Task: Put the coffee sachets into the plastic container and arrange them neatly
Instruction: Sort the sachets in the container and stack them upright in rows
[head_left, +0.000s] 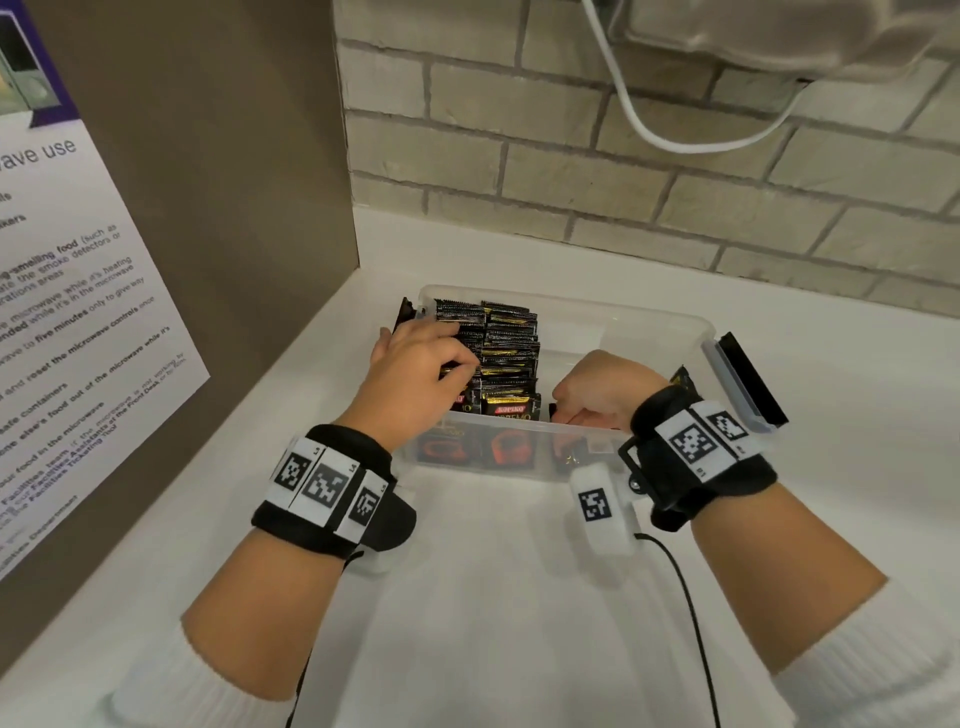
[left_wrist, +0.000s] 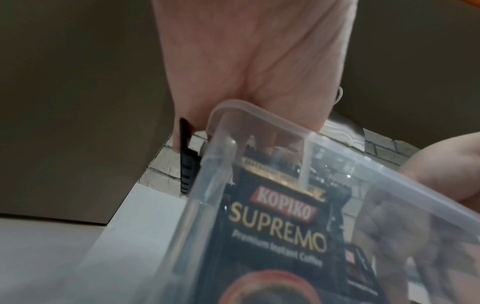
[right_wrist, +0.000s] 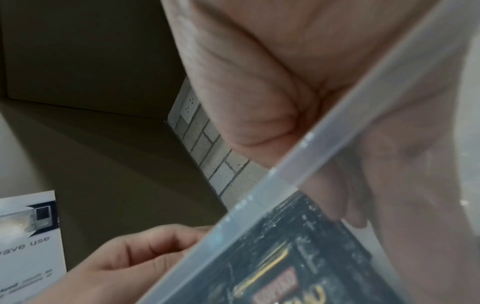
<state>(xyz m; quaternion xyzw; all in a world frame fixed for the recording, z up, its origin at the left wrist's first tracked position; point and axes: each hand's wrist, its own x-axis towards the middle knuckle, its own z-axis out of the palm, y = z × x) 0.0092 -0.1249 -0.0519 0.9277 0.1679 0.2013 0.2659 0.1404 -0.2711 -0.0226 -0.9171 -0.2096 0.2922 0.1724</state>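
Two rows of black-and-gold coffee sachets (head_left: 506, 353) stand on edge, packed against the left side of the clear plastic container (head_left: 644, 325), which sits on the white counter (head_left: 493, 597) near the brick wall (head_left: 649, 171). The right part of the container holds only a few sachets. My left hand (head_left: 415, 364) reaches over the left rows with its fingers curled down onto the sachet tops, though I cannot tell whether they pinch one or only press. My right hand (head_left: 602, 389) dips inside the near wall toward the middle, fingers curled around a dark sachet (head_left: 558, 410) at the front. Through the near wall, the left wrist view reads the front sachet's label, "KOPIKO SUPREMO" (left_wrist: 275, 224). A black clip (head_left: 750, 376) hangs on the container's right end, and another (left_wrist: 187, 158) on the left end. A printed microwave notice (head_left: 67, 312) is stuck to the brown panel on my left.
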